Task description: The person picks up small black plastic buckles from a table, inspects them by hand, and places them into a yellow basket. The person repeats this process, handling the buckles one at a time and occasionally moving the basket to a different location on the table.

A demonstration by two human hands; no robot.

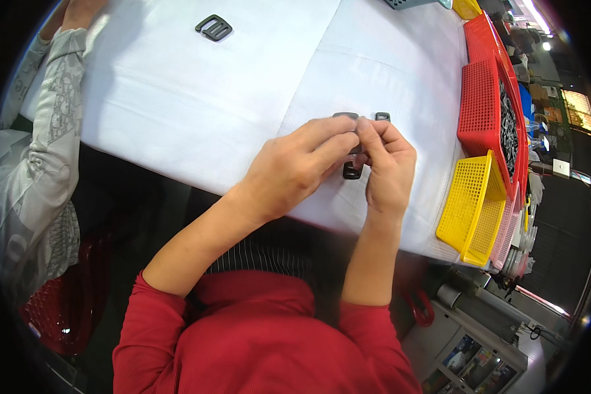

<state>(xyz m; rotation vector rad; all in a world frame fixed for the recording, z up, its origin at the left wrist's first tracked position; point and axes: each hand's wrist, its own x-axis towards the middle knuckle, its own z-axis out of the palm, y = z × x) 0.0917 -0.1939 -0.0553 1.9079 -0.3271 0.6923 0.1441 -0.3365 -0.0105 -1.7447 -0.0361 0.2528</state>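
My left hand (pixel 299 161) and my right hand (pixel 389 164) meet over the white-covered table, fingertips pinched together around a black plastic buckle (pixel 356 148). Fingers cover most of it, so its exact shape is hidden. A black piece (pixel 345 115) shows just beyond my left fingers; whether it joins the held buckle I cannot tell. Below the fingertips, near the table edge, appears another black buckle part (pixel 352 172). A small black buckle (pixel 382 116) lies just beyond my right hand. Farther off at the left, a larger black slotted buckle (pixel 213 27) lies flat.
Along the table's right side stand a yellow basket (pixel 463 210) and red baskets (pixel 477 102), one holding many black pieces (pixel 507 125). A grey-blue basket (pixel 417 3) sits at the far edge. At left, another person's grey patterned sleeve (pixel 52 131) rests by the table.
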